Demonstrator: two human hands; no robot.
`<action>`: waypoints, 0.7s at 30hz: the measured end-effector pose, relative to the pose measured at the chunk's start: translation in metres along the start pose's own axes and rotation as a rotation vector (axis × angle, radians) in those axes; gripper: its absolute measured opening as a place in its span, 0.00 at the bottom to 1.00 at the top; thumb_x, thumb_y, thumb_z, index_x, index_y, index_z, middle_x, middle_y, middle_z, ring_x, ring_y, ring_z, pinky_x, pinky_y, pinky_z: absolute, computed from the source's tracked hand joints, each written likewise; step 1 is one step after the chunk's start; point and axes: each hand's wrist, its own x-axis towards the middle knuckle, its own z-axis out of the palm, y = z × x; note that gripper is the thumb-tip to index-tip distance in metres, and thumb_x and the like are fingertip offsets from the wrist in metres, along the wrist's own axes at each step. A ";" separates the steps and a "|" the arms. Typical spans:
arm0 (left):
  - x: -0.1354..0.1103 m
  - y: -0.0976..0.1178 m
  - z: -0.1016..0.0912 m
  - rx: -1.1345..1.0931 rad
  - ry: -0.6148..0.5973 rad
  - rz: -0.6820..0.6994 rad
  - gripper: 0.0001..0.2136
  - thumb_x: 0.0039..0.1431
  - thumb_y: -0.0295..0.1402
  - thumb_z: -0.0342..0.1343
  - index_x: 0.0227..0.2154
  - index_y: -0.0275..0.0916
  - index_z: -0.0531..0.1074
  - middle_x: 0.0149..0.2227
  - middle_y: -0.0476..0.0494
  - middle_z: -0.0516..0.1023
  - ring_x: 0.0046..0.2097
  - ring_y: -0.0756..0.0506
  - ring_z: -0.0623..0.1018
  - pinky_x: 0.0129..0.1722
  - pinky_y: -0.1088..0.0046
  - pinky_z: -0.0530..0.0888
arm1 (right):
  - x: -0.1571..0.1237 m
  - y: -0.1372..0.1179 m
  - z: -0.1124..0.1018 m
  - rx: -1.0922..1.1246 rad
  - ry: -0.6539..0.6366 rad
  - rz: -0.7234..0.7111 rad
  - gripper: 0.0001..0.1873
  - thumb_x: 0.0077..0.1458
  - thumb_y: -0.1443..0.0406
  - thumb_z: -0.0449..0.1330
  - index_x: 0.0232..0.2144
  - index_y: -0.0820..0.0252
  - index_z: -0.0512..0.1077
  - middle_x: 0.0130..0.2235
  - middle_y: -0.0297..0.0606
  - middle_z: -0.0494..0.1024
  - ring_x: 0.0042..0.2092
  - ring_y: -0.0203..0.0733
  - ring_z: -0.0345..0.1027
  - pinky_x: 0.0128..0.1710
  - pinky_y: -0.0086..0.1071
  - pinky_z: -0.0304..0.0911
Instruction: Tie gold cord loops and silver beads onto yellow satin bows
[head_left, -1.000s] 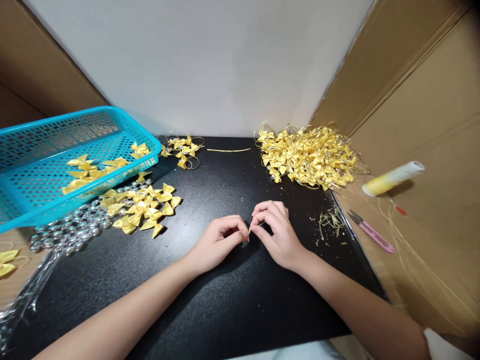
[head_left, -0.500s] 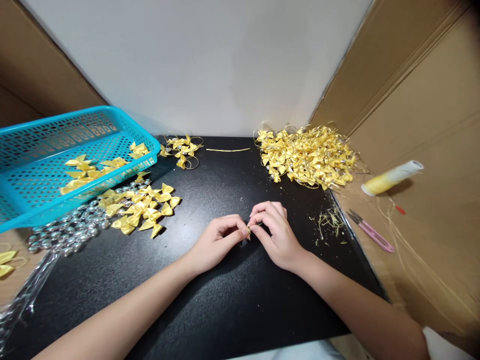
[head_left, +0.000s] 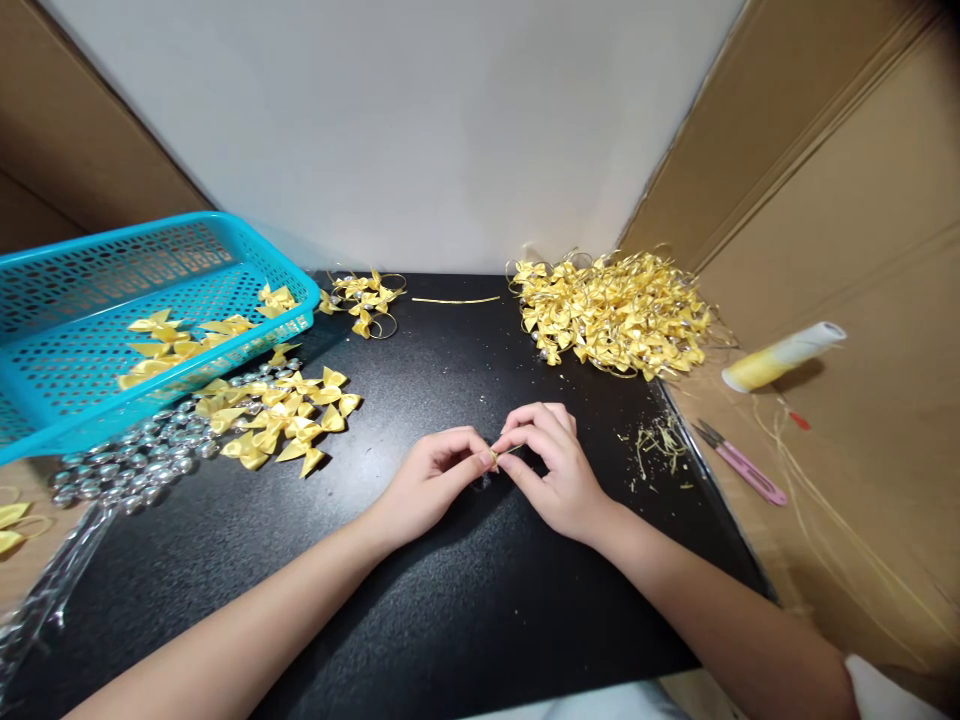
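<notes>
My left hand [head_left: 442, 480] is closed in a pinch on a small yellow ribbon bow [head_left: 495, 460], mostly hidden by the fingertips. Facing it, my right hand [head_left: 551, 470] pinches a thin gold cord [head_left: 513, 450] that runs from the bow. Both hands meet low over the middle of the black table [head_left: 450, 610]. Left of them lies a heap of yellow bows [head_left: 300, 415] beside strings of silver beads [head_left: 150, 455]. Far right sits a large pile of bows with gold loops and beads [head_left: 615, 315].
A blue basket [head_left: 274, 255] holding yellow bows stands at the left. One gold cord piece [head_left: 455, 300] lies at the back near a small bow cluster [head_left: 367, 295]. Cord scraps [head_left: 660, 445], pink thread snips [head_left: 742, 472] and a thread spool [head_left: 784, 357] are at the right.
The right fingertips have drawn slightly away from the left ones, and more of the gold cord shows between them. Everything else stays put.
</notes>
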 end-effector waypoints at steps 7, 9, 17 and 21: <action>0.000 -0.001 0.000 0.017 -0.010 0.011 0.12 0.61 0.36 0.54 0.24 0.37 0.73 0.25 0.50 0.71 0.30 0.50 0.69 0.34 0.73 0.65 | 0.000 0.001 0.002 -0.017 0.045 0.011 0.05 0.59 0.67 0.60 0.30 0.54 0.72 0.37 0.35 0.75 0.44 0.44 0.65 0.46 0.42 0.56; 0.000 -0.002 0.000 0.020 -0.007 0.004 0.12 0.61 0.37 0.54 0.25 0.37 0.73 0.25 0.50 0.71 0.30 0.50 0.69 0.34 0.73 0.66 | 0.000 0.001 0.002 -0.023 0.049 0.018 0.06 0.60 0.67 0.59 0.30 0.54 0.72 0.37 0.35 0.75 0.44 0.44 0.65 0.46 0.42 0.56; -0.001 -0.004 0.000 0.006 -0.005 -0.022 0.12 0.62 0.38 0.54 0.27 0.37 0.75 0.28 0.48 0.76 0.31 0.49 0.71 0.35 0.73 0.67 | 0.003 0.006 -0.003 -0.020 0.109 0.036 0.06 0.60 0.67 0.59 0.30 0.54 0.71 0.37 0.35 0.74 0.44 0.44 0.65 0.46 0.42 0.57; -0.001 -0.002 0.000 0.027 -0.003 -0.011 0.12 0.62 0.37 0.53 0.26 0.37 0.74 0.28 0.48 0.76 0.30 0.49 0.72 0.35 0.73 0.68 | 0.003 0.007 -0.004 -0.037 0.126 0.045 0.05 0.61 0.67 0.58 0.31 0.53 0.70 0.37 0.36 0.74 0.44 0.45 0.66 0.47 0.43 0.58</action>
